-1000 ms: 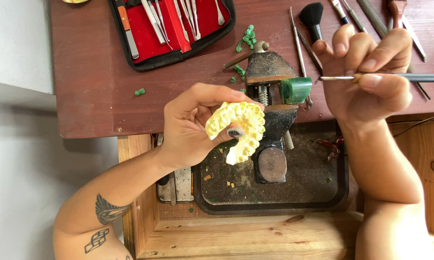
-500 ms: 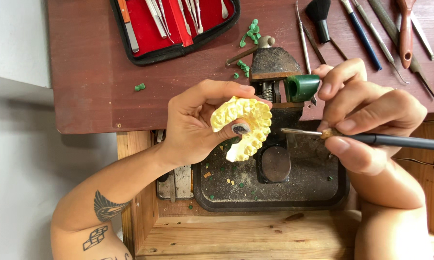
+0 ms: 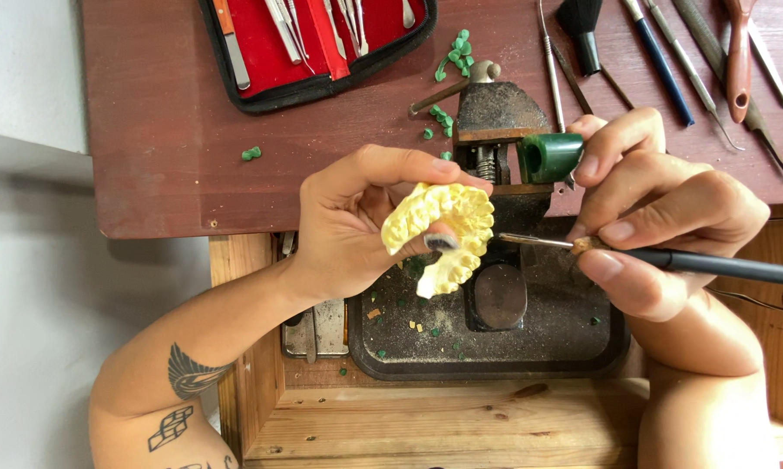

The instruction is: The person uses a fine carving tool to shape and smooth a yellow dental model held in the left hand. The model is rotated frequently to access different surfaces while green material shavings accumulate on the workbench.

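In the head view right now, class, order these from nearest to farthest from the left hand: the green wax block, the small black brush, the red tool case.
Measured from the left hand:
1. Green wax block, clamped in the vise just right of it, beside the right hand's fingers.
2. Red tool case, open at the top of the bench, above the hand.
3. Small black brush, top right among the loose tools.

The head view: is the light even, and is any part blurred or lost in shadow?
In the head view, daylight is soft and even, without strong glare. The left hand and its yellow carved piece are sharp, as is the right hand with the thin tool. Only the dark tray under the vise lies in mild shadow.
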